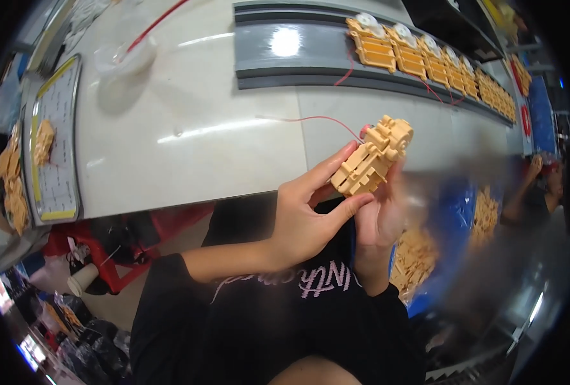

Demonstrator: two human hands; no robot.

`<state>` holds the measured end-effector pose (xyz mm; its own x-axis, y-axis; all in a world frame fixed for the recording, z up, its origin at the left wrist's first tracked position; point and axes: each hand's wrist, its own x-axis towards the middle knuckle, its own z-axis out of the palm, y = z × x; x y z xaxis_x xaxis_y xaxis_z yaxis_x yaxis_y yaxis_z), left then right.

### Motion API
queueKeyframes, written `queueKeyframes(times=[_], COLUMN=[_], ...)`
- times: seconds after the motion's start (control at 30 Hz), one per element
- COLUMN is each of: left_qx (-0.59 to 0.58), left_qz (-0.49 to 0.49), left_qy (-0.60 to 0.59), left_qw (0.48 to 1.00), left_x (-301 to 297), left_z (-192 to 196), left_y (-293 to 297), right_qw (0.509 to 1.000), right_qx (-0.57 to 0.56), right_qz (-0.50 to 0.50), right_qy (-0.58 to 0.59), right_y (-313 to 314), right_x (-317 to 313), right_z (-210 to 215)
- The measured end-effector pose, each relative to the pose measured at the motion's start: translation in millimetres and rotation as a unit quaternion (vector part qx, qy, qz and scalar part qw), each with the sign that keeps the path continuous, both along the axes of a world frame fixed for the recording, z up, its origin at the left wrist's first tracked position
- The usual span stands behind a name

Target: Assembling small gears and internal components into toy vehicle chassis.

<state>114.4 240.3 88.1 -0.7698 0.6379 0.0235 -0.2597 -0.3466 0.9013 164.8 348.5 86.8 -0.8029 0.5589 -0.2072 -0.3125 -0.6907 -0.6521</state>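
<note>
Between my two hands is a tan moulded plastic housing (371, 157) with ribs and slots, held up just past the table's front edge. My left hand (304, 212) grips its lower left side, thumb across the bottom and fingers along the edge. Behind it, my right hand (381, 215) supports the right side; its fingers are partly hidden by the housing. A thin red wire (326, 118) trails leftward from the housing over the table, near a small pinkish-red round part (364, 132) at its upper left.
Across the table (208, 147), a grey rail (285, 48) carries a row of similar tan housings (413, 61), some with white discs. A clear cup (128, 58) holds a red stick. At left lies a framed sheet (57, 154). Blue-lined bins (416, 256) of tan parts stand at right.
</note>
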Motion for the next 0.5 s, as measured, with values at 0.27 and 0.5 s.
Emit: queueKeyframes(times=[0.27, 0.5], left_qx=[0.013, 0.019], left_qz=[0.079, 0.048], left_qy=[0.028, 0.154], left_qw=[0.996, 0.987], left_x=[-2, -11], left_z=[2, 0], left_y=[-37, -66], right_qw=[0.933, 0.884], right_qx=[0.354, 0.455], right_qz=[-0.066, 0.098], right_qy=[0.005, 0.048], right_y=[-6, -11], right_x=[-3, -3], right_z=[-11, 28])
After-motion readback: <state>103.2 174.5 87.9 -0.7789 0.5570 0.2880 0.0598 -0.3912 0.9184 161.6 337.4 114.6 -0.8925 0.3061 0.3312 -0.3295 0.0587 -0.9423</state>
